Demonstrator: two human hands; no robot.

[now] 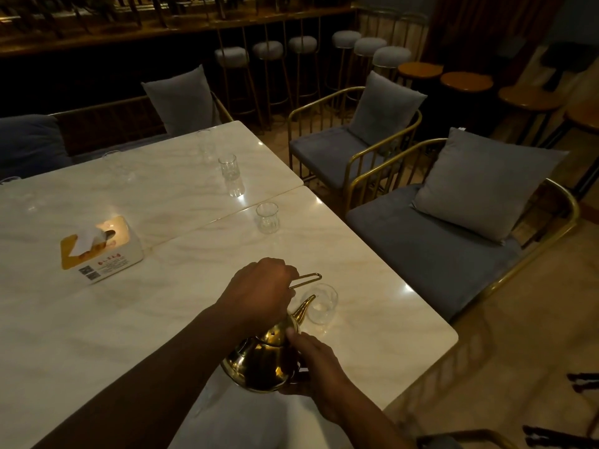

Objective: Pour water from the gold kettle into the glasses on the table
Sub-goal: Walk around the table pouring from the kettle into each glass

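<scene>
The gold kettle (262, 367) is tilted forward above the near edge of the marble table (382, 335). Its spout tip sits over the rim of the nearest glass (321, 304). My left hand (259, 293) is closed on the kettle's thin wire handle from above. My right hand (311, 367) supports the kettle's body and base from the right side. No stream of water is visible in the dim light. Further along the right side stand a second glass (267, 217) and a third glass (229, 166). More glasses stand at the far edge (204, 140) and on the left (111, 157).
A white and gold tissue box (100, 251) sits left of centre on the table. Grey cushioned chairs with gold frames (453, 228) line the right side. Bar stools (301, 47) and a counter stand at the back.
</scene>
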